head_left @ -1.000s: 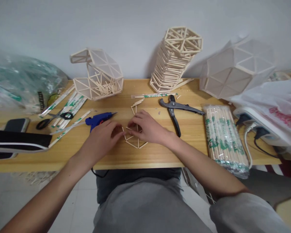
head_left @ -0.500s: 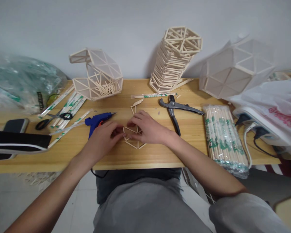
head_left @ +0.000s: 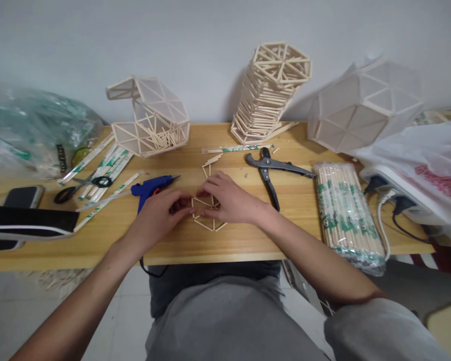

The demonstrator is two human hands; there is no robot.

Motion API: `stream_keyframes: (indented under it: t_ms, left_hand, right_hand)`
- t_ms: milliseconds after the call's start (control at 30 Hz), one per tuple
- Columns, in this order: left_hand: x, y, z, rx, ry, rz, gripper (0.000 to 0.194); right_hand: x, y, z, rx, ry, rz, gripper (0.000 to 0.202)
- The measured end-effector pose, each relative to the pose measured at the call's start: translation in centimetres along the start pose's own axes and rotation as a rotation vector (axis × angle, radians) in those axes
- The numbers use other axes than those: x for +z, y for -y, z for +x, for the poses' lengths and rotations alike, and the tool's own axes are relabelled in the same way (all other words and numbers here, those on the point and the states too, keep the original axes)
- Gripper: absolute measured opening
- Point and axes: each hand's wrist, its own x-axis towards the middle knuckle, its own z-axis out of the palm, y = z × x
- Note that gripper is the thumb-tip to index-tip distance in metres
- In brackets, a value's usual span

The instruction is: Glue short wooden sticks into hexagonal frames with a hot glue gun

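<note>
On the table lies a small polygonal frame of wooden sticks [head_left: 204, 225], with spokes meeting near its middle. My left hand [head_left: 165, 213] is closed at the frame's left edge, its thumb and fingertips pinching a stick there. From the right, my right hand [head_left: 231, 199] reaches over the frame, fingers curled and touching its spokes; it covers much of the right side. A blue glue gun [head_left: 146, 187] lies just beyond my left hand, partly hidden by it. Several short loose sticks [head_left: 212, 160] rest behind the frame.
Black-handled cutters [head_left: 268, 165] lie right of my hands, near a packet of wrapped chopsticks [head_left: 346, 210] and a power strip [head_left: 402, 193]. Scissors [head_left: 80, 188] and a phone [head_left: 22, 197] are left. Behind stand a stick tower [head_left: 265, 95] and two panelled stick structures [head_left: 150, 118].
Both hands keep their places on the stick frame. Only the camera view has shifted very slightly.
</note>
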Motion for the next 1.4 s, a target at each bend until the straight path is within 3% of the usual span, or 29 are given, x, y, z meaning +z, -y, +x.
stream_keyframes:
  t_ms: [633, 800, 1000, 1400]
  left_hand:
    - [0.0, -0.2, -0.3, 0.016, 0.011, 0.071, 0.02]
    - [0.0, -0.3, -0.3, 0.002, 0.022, 0.091, 0.017]
    - [0.0, -0.3, -0.3, 0.006, 0.02, 0.102, 0.014]
    - [0.0, 0.0, -0.1, 0.038, 0.035, 0.083, 0.017]
  right_hand:
    - [0.2, 0.2, 0.1, 0.018, -0.017, 0.017, 0.026]
    - [1.3, 0.8, 0.5, 0.09, -0.073, -0.09, 0.011]
    - [2.1, 1.6, 0.8, 0.142, -0.05, -0.23, 0.012]
    - [2.3, 1.7, 0.7, 0.156, -0.075, -0.234, 0.012]
